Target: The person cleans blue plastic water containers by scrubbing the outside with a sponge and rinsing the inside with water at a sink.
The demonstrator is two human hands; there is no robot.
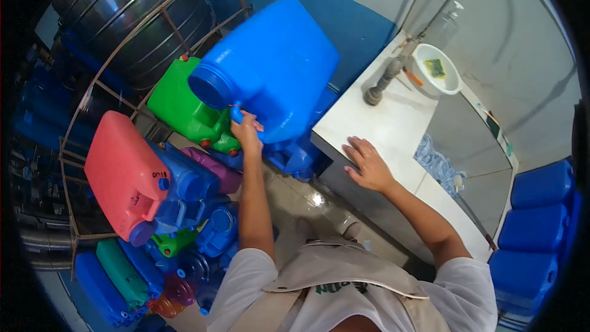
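My left hand [247, 131] is wrapped round the handle of a large blue water jug [276, 55], whose wide round cap points toward the lower left. The jug is tilted and hangs above other containers near the wall. Just left of it a green jug [182, 101] with red caps lies on its side. My right hand [368, 165] rests on the near edge of a white counter [362, 123], fingers spread and nothing in them. A faucet [382, 86] sits on the counter beyond that hand.
At left, a red jug [120, 166] tops a pile of jugs beside a rusty metal frame [114, 55] and a steel tank [135, 12]. A white basin [452, 77] holding a sponge [435, 68] and a pump bottle [445, 24] stand on the counter. Blue jugs [533, 227] stack at right.
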